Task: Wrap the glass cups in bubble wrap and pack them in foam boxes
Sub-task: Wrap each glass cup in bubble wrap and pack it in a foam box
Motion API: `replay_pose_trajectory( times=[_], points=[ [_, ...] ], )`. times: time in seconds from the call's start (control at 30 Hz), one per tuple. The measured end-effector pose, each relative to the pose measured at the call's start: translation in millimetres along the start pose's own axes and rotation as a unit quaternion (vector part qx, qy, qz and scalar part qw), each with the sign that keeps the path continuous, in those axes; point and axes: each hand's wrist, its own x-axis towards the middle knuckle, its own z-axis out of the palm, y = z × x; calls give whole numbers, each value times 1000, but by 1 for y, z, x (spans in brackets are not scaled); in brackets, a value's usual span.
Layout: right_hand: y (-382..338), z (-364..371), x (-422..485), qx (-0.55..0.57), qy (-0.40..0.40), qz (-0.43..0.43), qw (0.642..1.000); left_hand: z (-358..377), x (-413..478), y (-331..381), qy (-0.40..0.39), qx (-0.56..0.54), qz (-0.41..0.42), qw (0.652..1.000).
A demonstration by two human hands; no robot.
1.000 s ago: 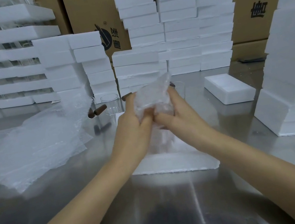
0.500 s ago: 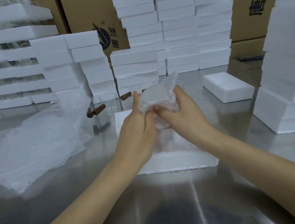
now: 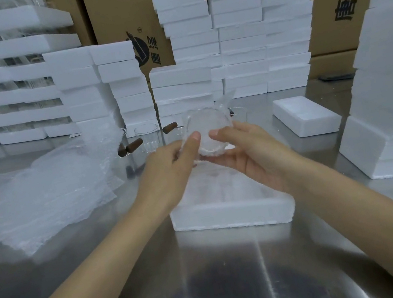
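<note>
1. Note the wrapped cup point(image 3: 209, 130) held in the air over the open foam box point(image 3: 230, 215), one round end turned towards the camera, well clear of the worktop point(image 3: 225, 275).
2. Read the grip: left hand point(image 3: 171, 163) with thumb and fingers clamped on the bundle's left edge; right hand point(image 3: 250, 149) cradling from below and the right, thumb pressed on the rim, fingers curled underneath.
3. Fold down the loose flap point(image 3: 226, 99) sticking up at the far right of the bundle before lowering; left free, likely to spring open and loosen the wrap.
4. Hold the tucked ends with the thumbs while turning, so that no bare glass shows at either end.
5. Squeeze only enough to pin the folds; thin glass under soft bubbles, so probably slippery and easily crushed.
6. Lower straight down into the box's hollow, folded side underneath so that the weight pins it. Cannot tell from here whether another bundle already lies inside, so look before seating.
7. Leave the bare glass cups point(image 3: 147, 137) just beyond the hands and the bubble wrap sheets point(image 3: 40, 192) on the left untouched until this one sits snug.
</note>
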Motion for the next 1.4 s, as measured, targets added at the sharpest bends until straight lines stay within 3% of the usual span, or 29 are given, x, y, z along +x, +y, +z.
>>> replay_pose_trajectory(
  times=[0.13, 0.27, 0.4, 0.53, 0.7, 0.83, 1.0, 1.07, 1.23, 1.4],
  points=[
    [1, -2, 1, 65, -14, 22, 998, 1, -1, 2, 15, -16, 16, 1000],
    [0, -6, 3, 85, 13, 30, 996, 0, 1, 2, 87, -63, 18, 994],
    [7, -4, 2, -1, 4, 13, 1000, 0, 0, 0, 98, -9, 44, 994],
    [9, 5, -3, -117, -3, -62, 991, 1, -1, 0, 85, 41, 51, 994],
    [12, 15, -8, -215, 0, -117, 969, -1, 0, 0, 97, 21, 30, 995],
    [19, 13, -11, -365, 67, -218, 903, 8, -10, 4, 66, 35, 61, 995],
    [12, -1, -4, -402, 137, -253, 869, 11, -11, 11, 33, -51, 59, 996],
    [12, -1, -3, -461, 140, -269, 834, 10, -10, 10, 20, -68, 68, 995],
    [18, 3, -4, -514, 138, -298, 793, 7, -12, 12, 67, 56, 209, 974],
    [19, -2, -2, -548, 146, -291, 770, 8, -14, 16, 89, 161, 255, 949]
  ],
)
